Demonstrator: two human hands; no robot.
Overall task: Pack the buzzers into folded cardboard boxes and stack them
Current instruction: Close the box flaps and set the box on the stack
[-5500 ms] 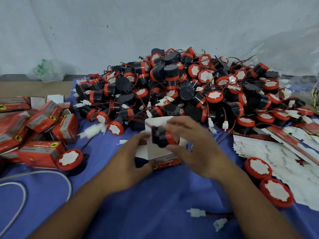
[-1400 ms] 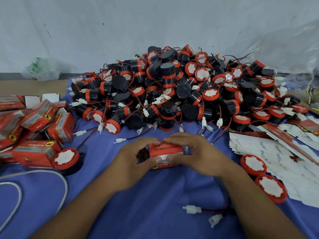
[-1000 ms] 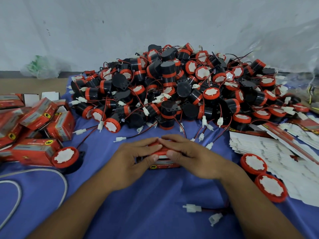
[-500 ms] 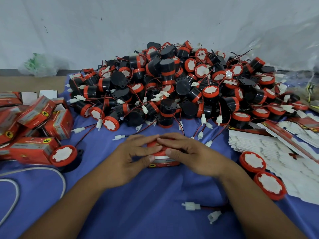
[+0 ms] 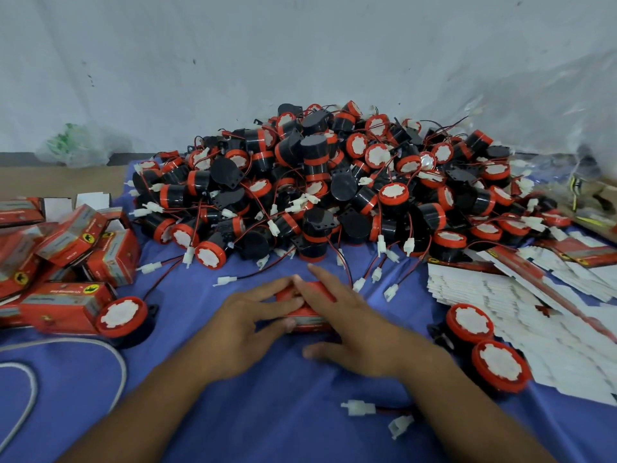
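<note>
A small red cardboard box (image 5: 309,320) lies on the blue cloth between my hands, mostly covered by them. My left hand (image 5: 247,325) holds it, fingers stretched over its top and thumb against its near side. The straight fingers of my right hand (image 5: 350,322) lie flat across the top, and its thumb rests on the cloth in front of the box. Whatever the box contains is hidden. Just beyond it rises a big pile of black-and-red buzzers (image 5: 317,182) with red wires and white plugs.
Packed red boxes (image 5: 66,262) are heaped at the left, with one loose buzzer (image 5: 122,317) beside them. Flat unfolded cartons (image 5: 500,295) fan out at the right, two buzzers (image 5: 469,320) in front of them. A white cable (image 5: 33,362) curves at the near left. White plugs (image 5: 359,407) lie near my right forearm.
The buzzer went into the box and the flap was folded down. Since half a second ago my right hand has flattened over the top and its thumb has come off the box.
</note>
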